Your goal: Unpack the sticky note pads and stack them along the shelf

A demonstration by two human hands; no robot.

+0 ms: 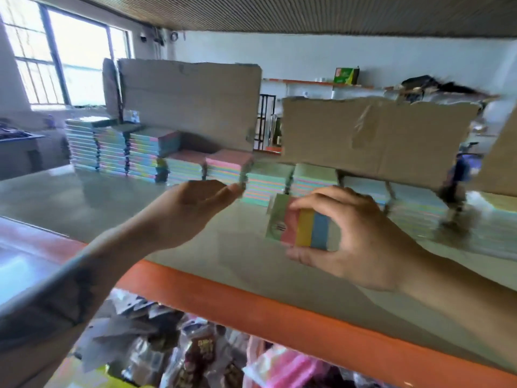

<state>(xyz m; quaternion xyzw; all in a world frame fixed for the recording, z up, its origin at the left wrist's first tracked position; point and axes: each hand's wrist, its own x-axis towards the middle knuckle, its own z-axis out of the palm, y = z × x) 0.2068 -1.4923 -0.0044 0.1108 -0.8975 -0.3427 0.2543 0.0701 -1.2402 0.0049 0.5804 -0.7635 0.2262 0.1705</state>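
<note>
My right hand (361,239) grips a wrapped sticky note pad (303,229) with pink, yellow and blue bands, holding it upright just above the shelf board (112,208). My left hand (193,208) is stretched out palm up with straight fingers, its fingertips at the pink-topped stack (228,169). A row of pastel pad stacks (117,152) runs along the back of the shelf, tallest at the left. Lower stacks (268,183) stand right behind the held pad.
Two cardboard sheets (190,102) (375,138) stand behind the stacks. The shelf's orange front rail (279,312) crosses below my arms. Bagged goods (195,357) lie on the level underneath. A window (72,54) is at the far left.
</note>
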